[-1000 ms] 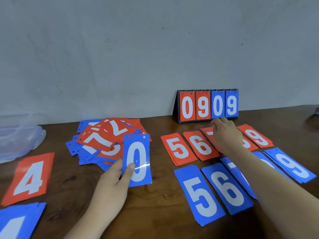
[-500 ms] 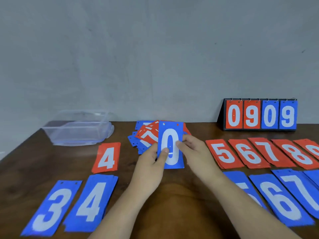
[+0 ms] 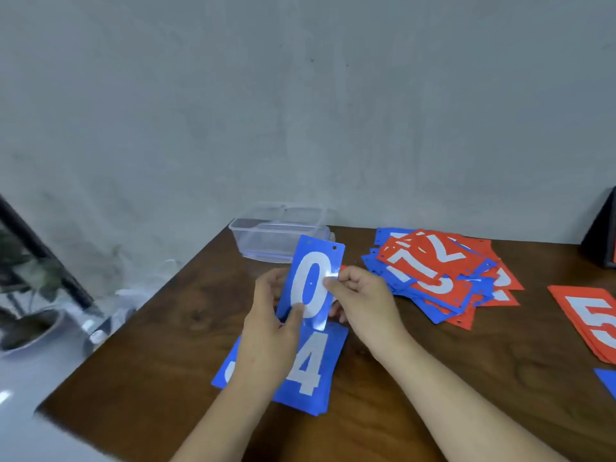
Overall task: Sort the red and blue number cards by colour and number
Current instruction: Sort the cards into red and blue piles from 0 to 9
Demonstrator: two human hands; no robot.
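The left hand (image 3: pixel 266 331) covered most of the blue card (image 3: pixel 222 373) beside the blue 4 card (image 3: pixel 310 361), so its number could not be read, and the blue 0 card (image 3: pixel 311 285) hid nearly all of a red card (image 3: pixel 342 267) behind it. The right edge cut the red 5 card (image 3: pixel 590 315), a blue corner (image 3: pixel 608 381) and the dark stand (image 3: pixel 600 238). The objects (image 3: pixel 30 295) left of the table (image 3: pixel 166 345) were blurred.

The left hand (image 3: pixel 266 331) pinches the blue 0 card (image 3: pixel 311 281) low down, the right hand (image 3: pixel 361 301) its right edge. Below that card a blue 4 card (image 3: pixel 313 361) lies on the counter (image 3: pixel 166 345); behind it, a clear box (image 3: pixel 276 235); to its right, a mixed heap (image 3: pixel 440 271).
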